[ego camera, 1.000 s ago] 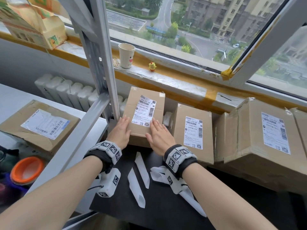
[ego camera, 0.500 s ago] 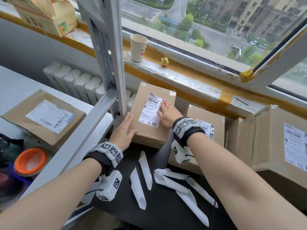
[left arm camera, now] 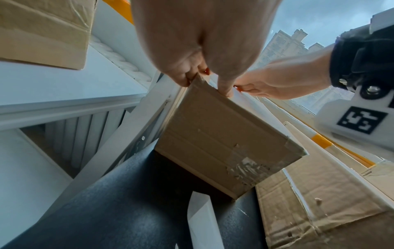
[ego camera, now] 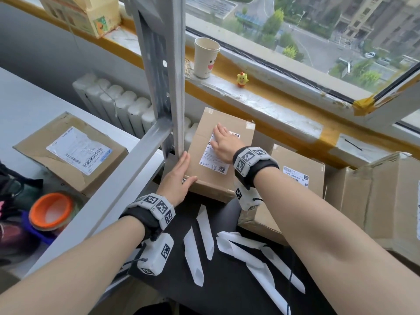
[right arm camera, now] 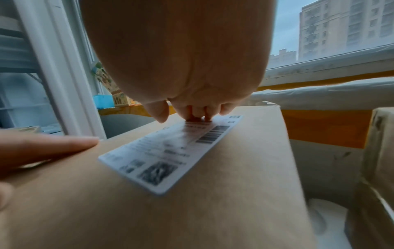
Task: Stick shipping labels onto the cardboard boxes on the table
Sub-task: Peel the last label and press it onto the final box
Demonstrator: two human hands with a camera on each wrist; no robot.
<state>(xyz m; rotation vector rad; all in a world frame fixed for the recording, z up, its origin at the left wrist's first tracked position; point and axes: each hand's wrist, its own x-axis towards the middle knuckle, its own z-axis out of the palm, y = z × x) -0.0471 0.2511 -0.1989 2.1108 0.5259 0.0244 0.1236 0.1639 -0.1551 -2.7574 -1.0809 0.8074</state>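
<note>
A small cardboard box (ego camera: 242, 142) leans tilted by the metal post, with a white shipping label (ego camera: 213, 163) on its top face. My right hand (ego camera: 221, 142) lies flat on the label's upper part, fingers straight, pressing it down; the right wrist view shows the fingertips (right arm camera: 197, 116) on the label (right arm camera: 168, 155). My left hand (ego camera: 179, 176) holds the box's near left corner, straight fingers along its left side and thumb on the front edge. In the left wrist view the fingers (left arm camera: 224, 89) sit on the top edge of the box (left arm camera: 224, 151).
More labelled boxes stand to the right (ego camera: 297, 169) (ego camera: 386, 201), another on the white table at left (ego camera: 68, 153). White backing strips (ego camera: 204, 228) litter the black tabletop (ego camera: 227, 292). A metal post (ego camera: 172, 76) rises at the box's left. A paper cup (ego camera: 205, 57) and yellow toy (ego camera: 242, 79) sit on the sill.
My right hand has slid from the box's near edge up over the label toward its far end. My left hand stays at the box's near left corner.
</note>
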